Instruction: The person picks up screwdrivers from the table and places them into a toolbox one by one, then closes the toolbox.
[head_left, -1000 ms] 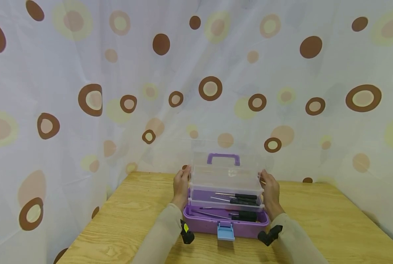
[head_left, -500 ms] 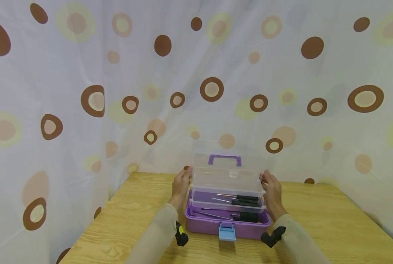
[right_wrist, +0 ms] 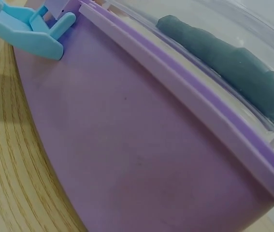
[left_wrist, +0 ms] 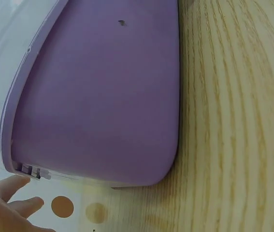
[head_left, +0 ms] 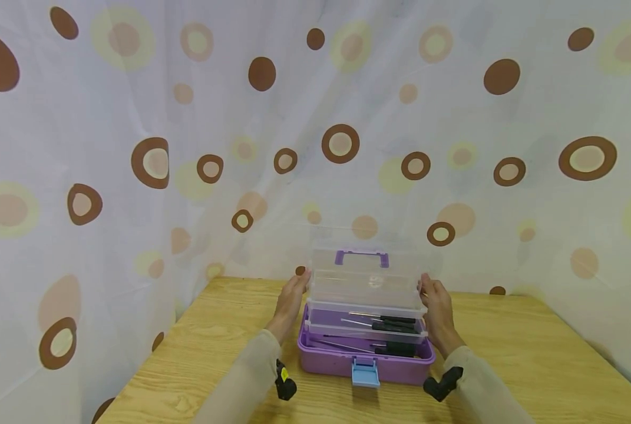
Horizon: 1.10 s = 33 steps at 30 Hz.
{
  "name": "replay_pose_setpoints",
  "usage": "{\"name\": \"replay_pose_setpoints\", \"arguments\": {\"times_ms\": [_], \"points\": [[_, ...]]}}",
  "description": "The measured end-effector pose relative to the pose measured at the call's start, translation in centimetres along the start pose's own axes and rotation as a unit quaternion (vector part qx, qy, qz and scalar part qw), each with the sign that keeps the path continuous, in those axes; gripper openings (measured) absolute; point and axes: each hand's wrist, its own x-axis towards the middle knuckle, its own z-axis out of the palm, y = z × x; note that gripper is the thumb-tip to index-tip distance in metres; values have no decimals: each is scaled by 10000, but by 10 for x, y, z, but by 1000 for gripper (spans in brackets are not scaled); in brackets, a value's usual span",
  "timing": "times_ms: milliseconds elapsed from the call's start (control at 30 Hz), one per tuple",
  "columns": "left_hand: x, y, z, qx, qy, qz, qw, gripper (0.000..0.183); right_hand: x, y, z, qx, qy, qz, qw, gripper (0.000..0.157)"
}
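Note:
A purple toolbox stands on the table with its clear lid raised. Clear trays are lifted above the base, and several black-handled screwdrivers lie in the trays and base. My left hand is at the lid's left side, fingertips right by its edge; in the left wrist view the fingers are spread near the box's back corner. Over on the other side, my right hand has its fingertips at the right edge of the lid and trays. The right wrist view mostly hides that hand.
A light-blue latch hangs down from the toolbox front. The wooden table extends to both sides. Behind it hangs a white curtain patterned with brown and yellow circles.
My left wrist and forearm have swung outward to the left, away from the box. The right hand stays near the right edge. The view has shifted slightly; lid and trays remain raised.

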Motion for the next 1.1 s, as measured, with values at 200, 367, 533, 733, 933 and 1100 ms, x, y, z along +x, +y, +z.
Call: {"name": "replay_pose_setpoints", "arguments": {"times_ms": [200,367,533,733,933,1100], "points": [[-1,-2,-1,120,-143,12,9998,68,-2,2,0,-228,117,-297,9992,51],[-3,-1,1,299,-84,184,9993,66,-3,1,-1,134,-76,-308,9994,49],[-7,-1,2,433,-81,217,9988,68,-5,0,-3,449,-269,67,9986,47],[-11,-1,2,468,-154,262,9984,67,-8,-2,-6,139,-297,244,9992,48],[-16,0,1,569,-222,284,9977,74,-14,-5,-11,-364,-584,326,9971,61],[-19,-1,-1,586,-183,199,9979,80,-21,-5,-15,-420,-764,328,9957,62]]}}
